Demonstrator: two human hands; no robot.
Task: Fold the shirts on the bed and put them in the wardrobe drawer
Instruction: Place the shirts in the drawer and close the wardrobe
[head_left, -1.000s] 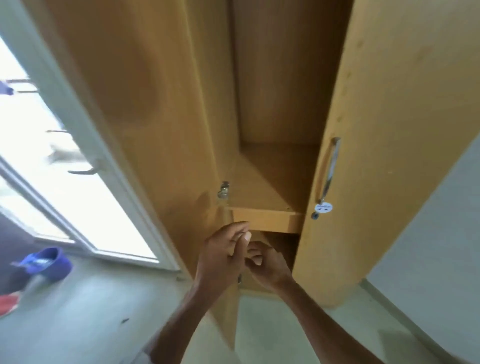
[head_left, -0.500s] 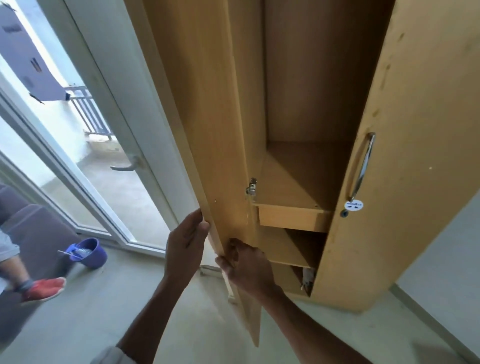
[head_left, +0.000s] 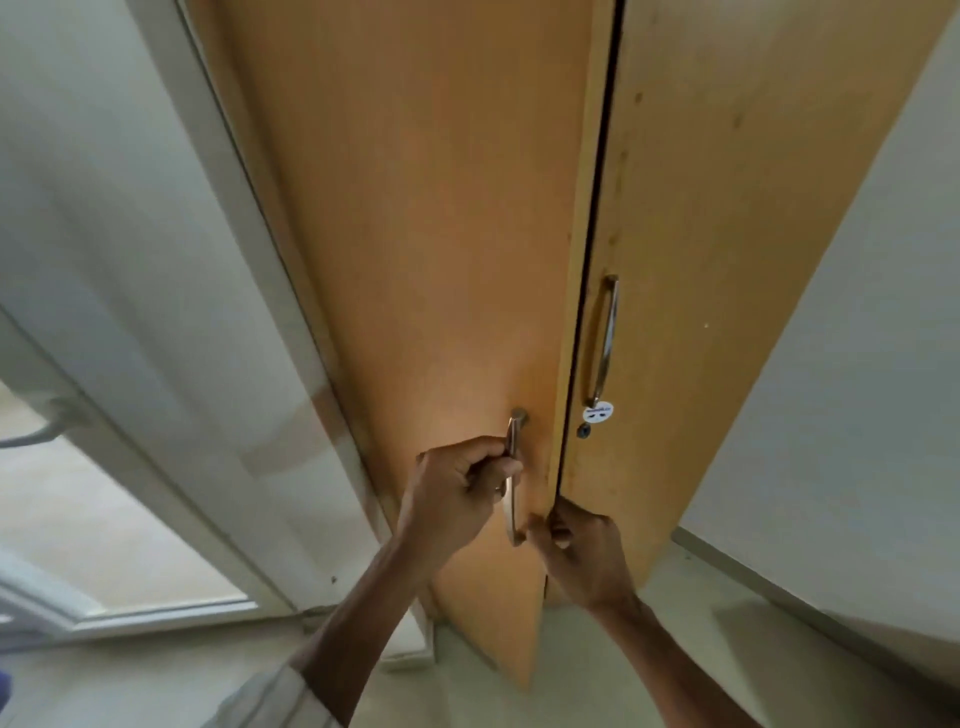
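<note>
Round sticker (head_left: 598, 413) on wardrobe door (head_left: 727, 260) — print unreadable.

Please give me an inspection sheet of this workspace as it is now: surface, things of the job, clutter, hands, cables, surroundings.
Surface: pale floor.
Job's things: tall light-brown wooden wardrobe; left door almost shut, right door shut; shirts and drawer not seen.
Clutter: nothing seen.
Hands: left hand grips the left door's curved metal handle; right hand pinches that door's edge.
Cables: nothing seen.
Surroundings: white-framed glass door, grey wall.

Bare forearms; pale grey sleeve (head_left: 270, 696) cuff on left arm, pushed up.
</note>
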